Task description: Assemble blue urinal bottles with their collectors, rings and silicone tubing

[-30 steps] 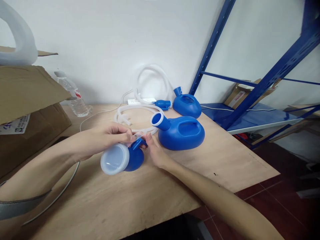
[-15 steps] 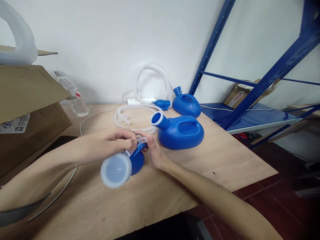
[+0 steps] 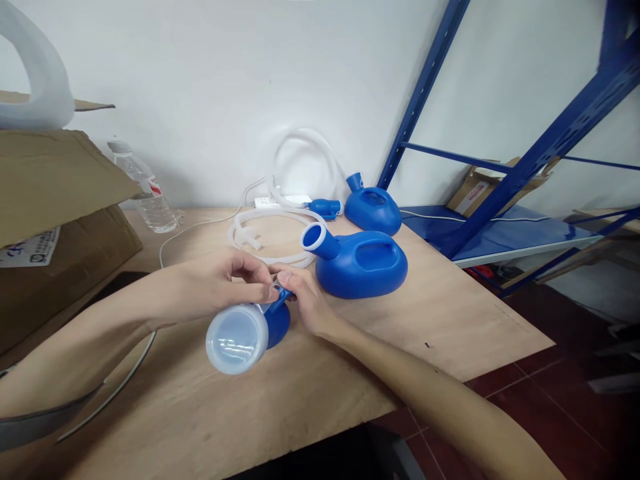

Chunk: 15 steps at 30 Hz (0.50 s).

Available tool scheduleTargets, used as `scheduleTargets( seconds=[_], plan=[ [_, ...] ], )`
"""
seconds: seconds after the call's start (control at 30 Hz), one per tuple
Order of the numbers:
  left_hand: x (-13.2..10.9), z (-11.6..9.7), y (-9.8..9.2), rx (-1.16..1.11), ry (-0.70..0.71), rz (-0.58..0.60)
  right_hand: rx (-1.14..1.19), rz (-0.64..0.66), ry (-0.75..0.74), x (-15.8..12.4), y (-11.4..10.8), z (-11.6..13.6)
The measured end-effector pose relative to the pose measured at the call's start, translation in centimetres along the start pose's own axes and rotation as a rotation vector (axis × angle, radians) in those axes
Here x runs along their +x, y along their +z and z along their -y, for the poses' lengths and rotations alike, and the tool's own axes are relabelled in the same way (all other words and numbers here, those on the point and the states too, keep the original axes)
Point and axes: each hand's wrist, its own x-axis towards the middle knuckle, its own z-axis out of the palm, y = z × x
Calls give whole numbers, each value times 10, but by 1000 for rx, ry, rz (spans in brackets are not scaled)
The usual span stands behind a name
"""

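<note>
My left hand (image 3: 243, 283) is closed, thumb and forefinger pinching the strap of a translucent white cap (image 3: 235, 339). The cap's round face points toward me, beside a blue plastic spout piece (image 3: 278, 325). On the right, my right hand (image 3: 304, 300) grips the blue piece near its small lug, with the thumb pressing on the strap's end. Its other fingers are mostly hidden behind the piece. Just beyond my right hand stands a blue urinal bottle (image 3: 367, 270) with a handle and an open, white-rimmed neck.
A second blue bottle (image 3: 374, 212) stands near the wall, beside a blue fitting (image 3: 325, 209) and a coiled clear hose (image 3: 240, 230). A power strip (image 3: 263, 202) lies behind. Cardboard box (image 3: 60, 193) and water bottle (image 3: 145, 190) are left; blue shelving (image 3: 500, 180) is right.
My right thumb has moved onto the strap's end, where the loop showed before. The cap has shifted slightly right and tilted, and its face now catches reflections.
</note>
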Motion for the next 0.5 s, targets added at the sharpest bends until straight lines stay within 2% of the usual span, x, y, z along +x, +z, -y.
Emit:
scheduleTargets(
  seconds=[0.1,0.23,0.37,0.5],
  plan=[
    [0,-2,-1,-32,14,-46,34,-14,-25,0,0,-3],
    [-3,-5,-2,-54,64,-33,37,-9,-54,-1,2,-3],
    [-4,-5,-1,74,107,-10,-7,16,-86,-4,2,-4],
    [-4,3,0,181,180,35,-24,-11,-35,-4,-7,-13]
  ],
)
